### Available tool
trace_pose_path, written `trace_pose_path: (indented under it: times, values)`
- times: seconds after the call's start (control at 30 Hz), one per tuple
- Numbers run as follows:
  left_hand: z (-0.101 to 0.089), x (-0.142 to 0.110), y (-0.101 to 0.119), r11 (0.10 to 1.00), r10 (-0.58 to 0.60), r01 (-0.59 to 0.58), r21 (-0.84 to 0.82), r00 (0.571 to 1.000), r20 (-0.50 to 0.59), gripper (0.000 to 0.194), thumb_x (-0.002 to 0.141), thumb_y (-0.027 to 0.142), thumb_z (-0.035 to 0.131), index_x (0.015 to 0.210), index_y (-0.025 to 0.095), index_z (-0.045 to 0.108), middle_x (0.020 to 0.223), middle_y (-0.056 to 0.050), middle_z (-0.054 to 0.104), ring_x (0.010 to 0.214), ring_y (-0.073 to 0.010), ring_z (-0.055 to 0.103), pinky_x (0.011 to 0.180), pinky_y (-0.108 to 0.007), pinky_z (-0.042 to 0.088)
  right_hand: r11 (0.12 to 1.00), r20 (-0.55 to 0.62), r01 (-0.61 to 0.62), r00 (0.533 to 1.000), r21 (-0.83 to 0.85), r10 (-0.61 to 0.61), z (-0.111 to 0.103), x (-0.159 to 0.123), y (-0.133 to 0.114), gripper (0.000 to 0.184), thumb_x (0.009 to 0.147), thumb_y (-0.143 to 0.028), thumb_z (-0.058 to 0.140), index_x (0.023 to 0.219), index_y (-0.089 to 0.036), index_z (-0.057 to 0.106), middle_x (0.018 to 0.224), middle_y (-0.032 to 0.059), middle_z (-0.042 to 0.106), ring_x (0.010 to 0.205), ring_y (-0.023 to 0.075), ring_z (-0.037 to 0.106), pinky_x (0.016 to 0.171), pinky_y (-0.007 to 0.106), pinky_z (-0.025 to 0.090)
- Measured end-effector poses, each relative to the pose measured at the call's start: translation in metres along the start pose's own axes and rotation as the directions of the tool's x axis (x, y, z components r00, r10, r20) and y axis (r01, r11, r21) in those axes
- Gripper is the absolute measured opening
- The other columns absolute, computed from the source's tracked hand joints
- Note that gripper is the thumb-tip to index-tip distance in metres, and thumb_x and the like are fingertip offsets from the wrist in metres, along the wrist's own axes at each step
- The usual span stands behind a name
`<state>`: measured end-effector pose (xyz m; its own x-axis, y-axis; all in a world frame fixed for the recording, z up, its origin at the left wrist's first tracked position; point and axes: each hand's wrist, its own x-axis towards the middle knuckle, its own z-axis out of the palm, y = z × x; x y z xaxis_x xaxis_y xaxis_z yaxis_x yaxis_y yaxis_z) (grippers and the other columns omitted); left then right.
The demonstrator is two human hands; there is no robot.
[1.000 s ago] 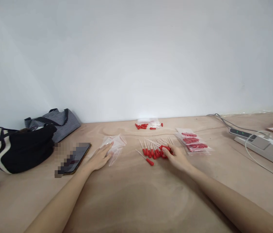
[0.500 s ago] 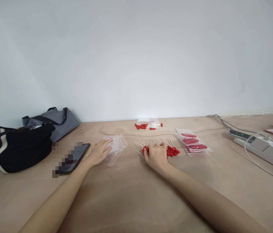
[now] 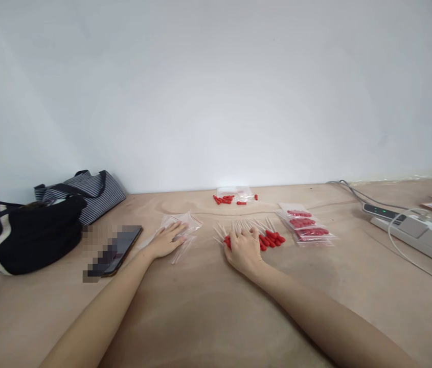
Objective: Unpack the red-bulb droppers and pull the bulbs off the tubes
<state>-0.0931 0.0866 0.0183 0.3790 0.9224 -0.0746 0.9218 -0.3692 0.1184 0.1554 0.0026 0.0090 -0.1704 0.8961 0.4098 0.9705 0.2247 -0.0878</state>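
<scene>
My left hand (image 3: 165, 242) lies flat with its fingers spread on a loose pile of clear zip bags (image 3: 189, 219). Over a row of red-tipped sticks (image 3: 274, 239) rests my right hand (image 3: 244, 250), its fingers apart and slightly bent on the red tips. The pale thin ends of these sticks point toward the wall, and some red tips are hidden under the hand. To the right of the row lie overlapping zip bags filled with red pieces (image 3: 302, 223).
Near the wall are loose red pieces (image 3: 223, 199) beside another clear bag (image 3: 234, 192). A phone (image 3: 123, 250), a black bag (image 3: 43, 235) and a striped bag (image 3: 104, 199) sit at left. A power strip (image 3: 423, 245) with cables lies at right.
My left hand has moved right and settled farther onto the clear bags. My right hand has shifted slightly left over the red-tipped sticks.
</scene>
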Motion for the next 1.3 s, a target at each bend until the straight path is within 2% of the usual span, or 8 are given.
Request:
trace_pose_path:
  times: [0.17,0.33,0.6,0.7,0.87,1.0,1.1,1.3]
  values:
    - [-0.004,0.001,-0.007,0.991,0.018,-0.035,-0.13,0.992,-0.125,0.072,0.076,0.052,0.038,0.133,0.011,0.025,0.138,-0.011,0.029,0.125,-0.0227,0.03,0.103,-0.037,0.024,1.0,-0.006,-0.007,1.0,0.006,0.007,-0.003,-0.003,0.004,0.022,0.081,-0.029,0.04,0.092,-0.017,0.054,0.089,0.0105,0.06,0.087,0.0247,0.049,0.079,0.043,0.021]
    - [-0.004,-0.01,-0.008,0.978,0.011,-0.089,-0.187,0.924,-0.382,0.046,0.08,0.042,0.034,0.114,0.016,0.05,0.12,-0.005,0.054,0.112,-0.0189,0.047,0.098,-0.033,0.034,0.998,-0.052,0.046,0.998,0.037,-0.044,-0.008,-0.013,0.012,0.021,0.083,-0.032,0.04,0.084,-0.019,0.056,0.087,0.0078,0.057,0.086,0.022,0.046,0.077,0.04,0.02]
    - [0.0,-0.014,-0.016,0.985,0.136,-0.151,-0.08,0.976,-0.172,0.047,0.082,0.036,0.028,0.12,0.014,0.047,0.128,-0.007,0.047,0.118,-0.0186,0.041,0.1,-0.035,0.031,0.982,-0.182,0.124,0.979,0.145,-0.096,-0.015,-0.041,0.041,0.016,0.081,-0.027,0.043,0.079,-0.021,0.058,0.083,0.0031,0.058,0.082,0.0176,0.046,0.079,0.036,0.018]
    - [-0.005,-0.012,-0.013,0.982,0.156,-0.173,-0.072,0.969,-0.193,0.045,0.079,0.033,0.034,0.116,0.015,0.049,0.125,-0.008,0.049,0.116,-0.0199,0.043,0.099,-0.035,0.032,0.979,-0.194,0.1,0.979,0.178,-0.064,-0.018,-0.048,0.059,0.016,0.08,-0.026,0.044,0.08,-0.021,0.059,0.08,0.0027,0.058,0.081,0.0169,0.047,0.08,0.035,0.018]
    - [-0.001,-0.022,0.046,0.971,0.091,-0.192,-0.145,0.852,-0.516,0.03,0.08,0.029,0.035,0.093,0.017,0.06,0.093,-0.008,0.061,0.093,-0.0196,0.055,0.086,-0.036,0.043,0.968,-0.159,0.098,0.985,0.231,-0.061,-0.02,-0.052,0.08,0.017,0.081,-0.026,0.043,0.079,-0.022,0.06,0.077,0.0015,0.059,0.078,0.0155,0.048,0.078,0.033,0.02]
    - [0.017,-0.036,0.118,0.944,0.158,-0.258,-0.204,0.9,-0.406,0.046,0.077,0.045,0.046,0.114,0.018,0.049,0.111,-0.011,0.051,0.104,-0.0231,0.048,0.091,-0.038,0.039,0.971,-0.176,0.092,0.983,0.219,-0.053,-0.02,-0.05,0.086,0.019,0.081,-0.026,0.044,0.073,-0.022,0.061,0.071,0.001,0.061,0.074,0.0146,0.049,0.076,0.033,0.02]
    - [0.03,-0.036,0.154,0.96,0.032,-0.105,-0.261,0.963,-0.268,0.083,0.067,0.062,0.05,0.133,0.018,0.024,0.135,-0.018,0.026,0.124,-0.0348,0.024,0.097,-0.05,0.028,0.982,-0.236,0.07,0.971,0.178,-0.026,-0.019,-0.046,0.094,0.022,0.08,-0.028,0.045,0.068,-0.022,0.061,0.068,0.0005,0.061,0.071,0.0147,0.049,0.075,0.033,0.02]
    - [0.033,-0.024,0.16,0.948,0.124,-0.155,-0.279,0.984,-0.127,0.073,0.075,0.052,0.046,0.135,0.017,0.022,0.142,-0.017,0.01,0.13,-0.0342,0.005,0.103,-0.048,0.017,0.982,-0.38,-0.102,0.912,0.161,0.157,-0.019,-0.036,0.127,0.023,0.077,-0.035,0.047,0.064,-0.022,0.061,0.065,0.0006,0.061,0.072,0.0174,0.05,0.073,0.033,0.02]
